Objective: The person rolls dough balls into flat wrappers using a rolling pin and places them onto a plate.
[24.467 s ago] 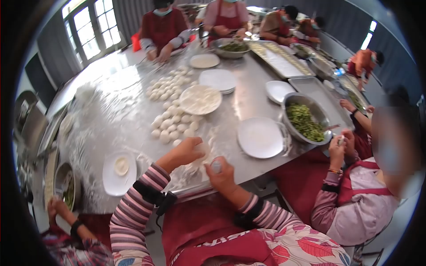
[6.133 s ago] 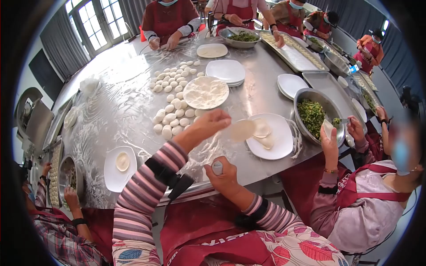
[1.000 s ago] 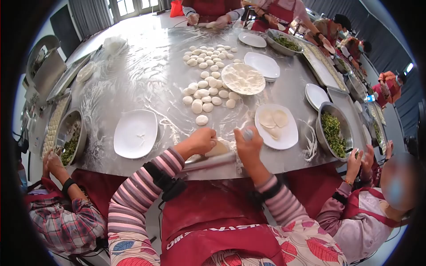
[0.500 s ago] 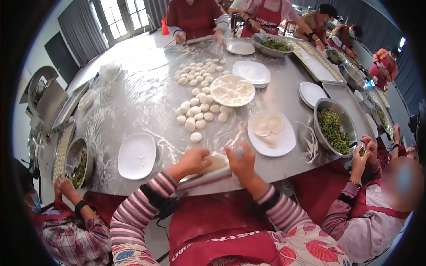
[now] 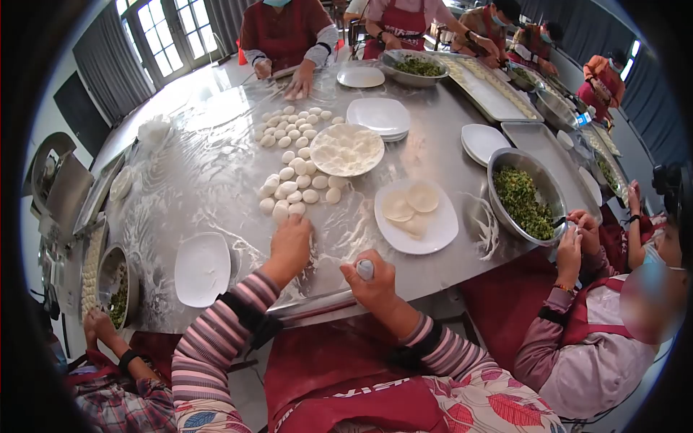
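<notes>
My left hand (image 5: 290,244) is at the near end of the group of white dough balls (image 5: 287,186); its fingertips are hidden, so what it touches is unclear. My right hand (image 5: 371,280) is closed around a rolling pin (image 5: 365,269), whose rounded end shows between thumb and fingers, above the table's near edge. A plate (image 5: 434,232) with flat dough wrappers (image 5: 410,208) lies right of my hands. Beyond it is a dish of flour (image 5: 347,150). An almost bare white plate (image 5: 203,270) lies to the left.
A steel bowl of green filling (image 5: 521,198) stands at the right, beside a co-worker's hands (image 5: 575,245). Another bowl (image 5: 119,285) is at the left by a second co-worker. Across the metal table (image 5: 209,180), more people work near trays (image 5: 491,90).
My left hand has moved forward from the near edge to the dough balls. My right hand still grips the rolling pin. The view has shifted, and the wrapper between my hands no longer shows.
</notes>
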### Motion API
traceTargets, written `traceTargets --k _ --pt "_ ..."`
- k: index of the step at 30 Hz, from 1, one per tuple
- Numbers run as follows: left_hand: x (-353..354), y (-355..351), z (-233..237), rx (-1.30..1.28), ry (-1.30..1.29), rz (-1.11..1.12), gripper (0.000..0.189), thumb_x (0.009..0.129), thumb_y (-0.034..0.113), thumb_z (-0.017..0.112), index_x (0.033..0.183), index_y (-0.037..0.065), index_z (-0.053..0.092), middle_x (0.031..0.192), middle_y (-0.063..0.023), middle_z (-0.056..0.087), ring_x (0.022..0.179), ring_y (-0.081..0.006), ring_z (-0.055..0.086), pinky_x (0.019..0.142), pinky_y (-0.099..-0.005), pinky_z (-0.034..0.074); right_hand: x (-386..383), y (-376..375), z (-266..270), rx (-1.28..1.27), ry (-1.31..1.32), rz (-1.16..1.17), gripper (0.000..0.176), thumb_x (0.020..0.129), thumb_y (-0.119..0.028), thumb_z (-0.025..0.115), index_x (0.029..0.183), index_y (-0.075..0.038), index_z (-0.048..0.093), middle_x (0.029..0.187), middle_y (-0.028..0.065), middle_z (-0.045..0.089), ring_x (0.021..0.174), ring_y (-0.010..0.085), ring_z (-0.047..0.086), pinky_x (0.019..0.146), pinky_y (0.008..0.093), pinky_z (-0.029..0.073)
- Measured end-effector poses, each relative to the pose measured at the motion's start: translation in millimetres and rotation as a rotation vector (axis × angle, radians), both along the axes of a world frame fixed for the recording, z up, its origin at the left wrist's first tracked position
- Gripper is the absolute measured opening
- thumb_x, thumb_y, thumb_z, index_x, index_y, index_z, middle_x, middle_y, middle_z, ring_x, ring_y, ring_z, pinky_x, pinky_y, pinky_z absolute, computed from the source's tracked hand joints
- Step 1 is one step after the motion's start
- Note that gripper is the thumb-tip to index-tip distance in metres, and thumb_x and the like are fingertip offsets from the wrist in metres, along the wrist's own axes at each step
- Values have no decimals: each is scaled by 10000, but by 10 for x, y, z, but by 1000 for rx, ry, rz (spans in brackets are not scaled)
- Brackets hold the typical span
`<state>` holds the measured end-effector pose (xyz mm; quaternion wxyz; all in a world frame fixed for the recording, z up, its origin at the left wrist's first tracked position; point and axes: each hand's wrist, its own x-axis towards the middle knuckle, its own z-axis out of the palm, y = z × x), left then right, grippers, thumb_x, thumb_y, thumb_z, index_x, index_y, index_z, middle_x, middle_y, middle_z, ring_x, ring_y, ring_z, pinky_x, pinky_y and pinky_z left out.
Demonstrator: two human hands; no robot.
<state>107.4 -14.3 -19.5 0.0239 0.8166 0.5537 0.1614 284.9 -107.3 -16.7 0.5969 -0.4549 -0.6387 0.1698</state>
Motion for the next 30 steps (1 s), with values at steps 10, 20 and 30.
traceTargets --k 10,20,30 --pt "-267 -197 222 -822 -603 46 180 707 133 675 823 3 632 702 -81 619 616 -188 588 573 -306 471 -27 -55 150 -350 242 192 159 761 -89 686 801 -43 539 593 43 562 512 108 525 484 257 425" --pt "-216 -332 13 -580 -519 22 146 663 112 656 770 13 653 683 -105 641 624 -172 611 598 -302 479 -320 638 28 -56 36 23 193 753 -88 689 735 -33 505 552 88 524 482 159 511 459 291 396" --pt "-120 -452 -35 -482 -524 -21 122 690 121 623 760 27 662 667 -127 633 625 -220 616 605 -327 479 -303 567 -11 -18 -117 -154 213 754 -112 678 830 -1 513 602 162 522 511 310 517 485 383 400"
